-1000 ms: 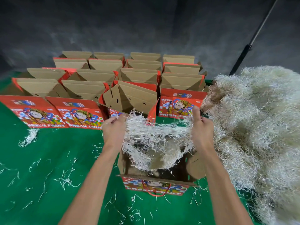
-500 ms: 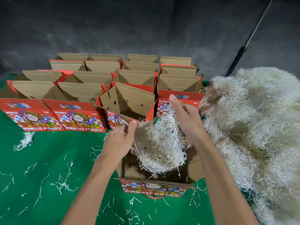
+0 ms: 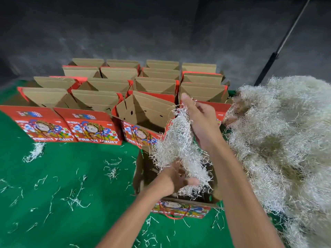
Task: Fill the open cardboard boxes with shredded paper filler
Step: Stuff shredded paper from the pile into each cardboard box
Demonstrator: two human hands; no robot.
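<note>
right hand (image 3: 200,122) pinches shredded paper clump (image 3: 176,140) above nearest open box (image 3: 179,206); left hand (image 3: 172,178) inside box, grip unclear; rows of boxes (image 3: 100,101) behind look unfilled; big filler pile (image 3: 283,140) right; most work left

A second ago both hands held a clump of shredded paper (image 3: 176,140) stretched wide between them above the near open box (image 3: 180,208). Now the clump hangs as one tall, narrow bundle. The left hand (image 3: 172,179) has dropped from the clump's left end down into the mouth of the box, under the bundle's lower part. The right hand (image 3: 200,122) has lifted and moved left, gripping the top of the bundle.
</note>
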